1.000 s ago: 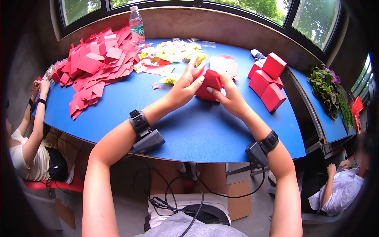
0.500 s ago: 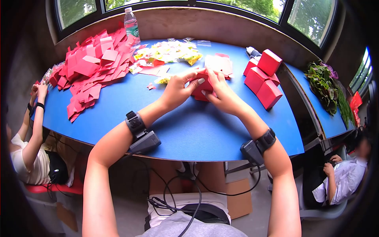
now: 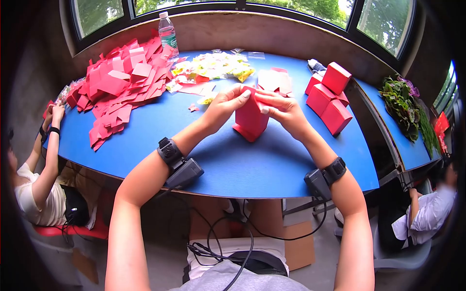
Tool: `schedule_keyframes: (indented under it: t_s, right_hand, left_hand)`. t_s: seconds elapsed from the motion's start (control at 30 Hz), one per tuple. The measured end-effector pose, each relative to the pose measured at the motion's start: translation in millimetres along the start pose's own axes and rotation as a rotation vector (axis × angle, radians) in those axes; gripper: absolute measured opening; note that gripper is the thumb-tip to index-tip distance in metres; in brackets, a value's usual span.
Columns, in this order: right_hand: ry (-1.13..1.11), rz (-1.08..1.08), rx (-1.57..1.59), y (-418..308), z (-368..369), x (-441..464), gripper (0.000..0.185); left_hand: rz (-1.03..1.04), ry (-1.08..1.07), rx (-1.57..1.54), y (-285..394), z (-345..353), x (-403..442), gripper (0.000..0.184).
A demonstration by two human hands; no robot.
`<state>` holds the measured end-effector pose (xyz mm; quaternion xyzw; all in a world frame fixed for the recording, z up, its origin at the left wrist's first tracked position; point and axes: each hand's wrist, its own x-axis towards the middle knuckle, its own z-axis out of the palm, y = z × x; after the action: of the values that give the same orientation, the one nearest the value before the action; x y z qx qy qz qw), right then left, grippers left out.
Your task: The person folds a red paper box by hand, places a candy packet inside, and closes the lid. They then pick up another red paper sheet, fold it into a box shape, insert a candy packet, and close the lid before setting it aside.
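Observation:
Between my hands is a red paper box (image 3: 251,120), opened into a boxy shape, with a flap sticking out at its lower end. My left hand (image 3: 224,107) pinches its upper left edge between thumb and fingers. On the upper right, my right hand (image 3: 287,112) grips the same box, fingers across its top edge. Just behind lie pale-lit folded papers (image 3: 274,81). Off to the right, several finished-looking red boxes (image 3: 330,99) are stacked. Small yellow-and-white wrapped packets (image 3: 216,65) are spread beyond my left hand.
A big heap of flat red paper pieces (image 3: 121,80) covers the table's left part, with a water bottle (image 3: 168,35) behind it. One person's hands (image 3: 54,112) work at the far left. Another person (image 3: 427,213) sits at right. Leafy plants (image 3: 400,99) lie on a second table.
The red box has turned and opened out, its body now showing below my hands. My right hand has shifted slightly right. The view has moved a little.

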<state>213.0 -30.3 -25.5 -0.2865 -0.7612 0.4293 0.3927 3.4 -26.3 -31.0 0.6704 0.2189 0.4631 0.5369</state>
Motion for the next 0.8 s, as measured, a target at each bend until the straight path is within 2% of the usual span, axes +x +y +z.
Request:
schedule_keyframes:
  t_s: [0.03,0.07,0.13,0.17,0.3,0.37,0.5,0.6,0.73,0.8]
  right_hand:
    - [-0.037,0.018,0.035,2,0,2,0.052]
    - [-0.037,0.019,0.034,3,2,0,0.052]
    - [-0.054,0.077,0.291,-7,12,-2,0.063]
    - [-0.082,0.064,0.219,-6,13,-1,0.070]
    - [-0.116,0.153,0.263,-7,14,-2,0.068]
    - [-0.110,0.146,0.240,-5,14,-2,0.068]
    - [-0.128,0.115,0.154,-6,16,-1,0.066]
    - [-0.138,0.113,0.048,-9,16,0,0.067]
    - [-0.110,0.090,0.018,-9,18,-1,0.069]
    - [-0.067,0.006,-0.070,-7,19,0,0.069]
  left_hand:
    - [-0.050,-0.030,-0.181,2,5,0,0.027]
    - [-0.051,-0.030,-0.182,0,5,-1,0.027]
    - [-0.118,-0.096,-0.235,-3,2,-2,0.023]
    - [-0.113,-0.081,-0.227,-5,0,-4,0.019]
    - [-0.106,-0.100,-0.241,-8,2,-3,0.019]
    - [-0.112,-0.033,-0.192,-12,4,0,0.018]
    - [-0.062,-0.031,-0.101,-1,9,-1,0.014]
    - [-0.137,-0.031,-0.117,6,13,-3,0.013]
    - [-0.038,0.104,0.144,-13,5,1,0.017]
    - [0.008,0.175,0.237,-10,7,1,0.018]
